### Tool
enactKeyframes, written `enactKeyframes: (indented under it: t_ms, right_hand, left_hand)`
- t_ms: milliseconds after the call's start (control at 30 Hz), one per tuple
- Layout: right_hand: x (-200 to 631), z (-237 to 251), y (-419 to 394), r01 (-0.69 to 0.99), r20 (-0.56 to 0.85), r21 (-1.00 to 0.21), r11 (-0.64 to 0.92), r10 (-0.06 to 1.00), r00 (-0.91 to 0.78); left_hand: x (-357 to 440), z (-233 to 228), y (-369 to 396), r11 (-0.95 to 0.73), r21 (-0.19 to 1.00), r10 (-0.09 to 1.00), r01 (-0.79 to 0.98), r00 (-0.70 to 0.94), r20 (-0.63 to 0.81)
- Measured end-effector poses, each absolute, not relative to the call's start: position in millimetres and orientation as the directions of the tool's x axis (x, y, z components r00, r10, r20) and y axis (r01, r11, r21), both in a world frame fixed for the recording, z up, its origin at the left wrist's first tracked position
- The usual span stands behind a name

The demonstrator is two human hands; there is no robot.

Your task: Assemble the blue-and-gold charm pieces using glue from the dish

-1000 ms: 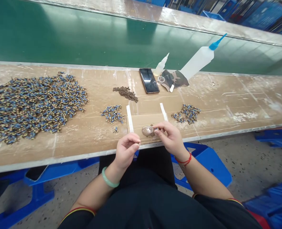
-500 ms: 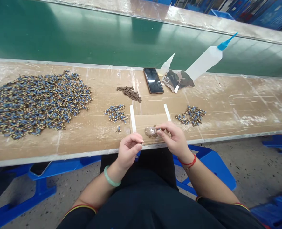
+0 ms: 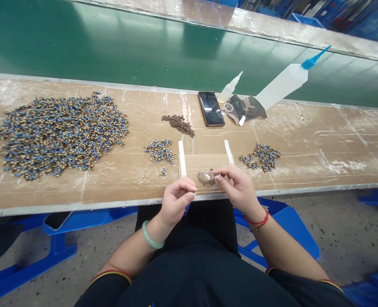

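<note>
My left hand point(image 3: 178, 199) hovers at the table's front edge with thumb and forefinger pinched together; whatever sits between the tips is too small to make out. To its right, my right hand point(image 3: 238, 187) pinches a small blue-and-tan figure point(image 3: 217, 174) between thumb and fingertips, partly hidden by them. Just left of those fingertips lies a clear oval dish point(image 3: 204, 177), its contents hard to tell. Beneath the dish is a cardboard pad point(image 3: 193, 162) with a white tape strip point(image 3: 182, 158) on its left and another strip point(image 3: 229, 151) on its right.
A large heap of similar figures point(image 3: 64, 132) covers the left of the table, with smaller piles point(image 3: 160, 151) point(image 3: 263, 157) either side of the pad. Behind are small brown discs point(image 3: 179, 124), a phone point(image 3: 211, 109), a small dropper bottle point(image 3: 229, 89), a camouflage-patterned piece point(image 3: 248, 108) and a large white bottle point(image 3: 283, 85).
The whole view has shifted slightly, so the table's contents appear a little farther right. Both hands keep nearly the same pose beside the dish.
</note>
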State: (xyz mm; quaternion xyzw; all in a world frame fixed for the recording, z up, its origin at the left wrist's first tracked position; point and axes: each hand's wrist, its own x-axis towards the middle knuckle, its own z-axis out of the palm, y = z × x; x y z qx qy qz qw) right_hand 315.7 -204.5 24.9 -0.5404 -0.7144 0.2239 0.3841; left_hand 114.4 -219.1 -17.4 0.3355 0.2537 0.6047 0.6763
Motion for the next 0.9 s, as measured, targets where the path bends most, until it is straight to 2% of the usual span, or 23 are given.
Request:
enactKeyframes:
  t_ms: [367,600,700,800,900]
  right_hand:
    - [317,24,-205,0.609,0.336,-0.714,0.345,0.932,-0.134]
    - [306,35,-218,0.708,0.480,-0.577,0.408,0.870,-0.109]
    - [288,49,-229,0.569,0.436,-0.728,0.382,0.899,-0.046]
    - [264,56,-236,0.279,0.361,-0.899,0.336,0.932,0.040]
    - [242,52,-237,0.014,0.351,-0.936,0.351,0.930,0.113]
  left_hand:
    - [115,-17,-218,0.046,0.769,0.994,-0.637,0.109,0.031]
    - [119,-12,-217,0.003,0.784,0.998,-0.620,0.055,0.040]
    - [120,-5,-218,0.037,0.763,0.996,-0.646,0.088,0.026]
    - [120,4,-220,0.069,0.725,0.993,-0.685,0.115,0.013]
    - [120,14,-223,0.083,0.706,0.992,-0.703,0.129,0.012]
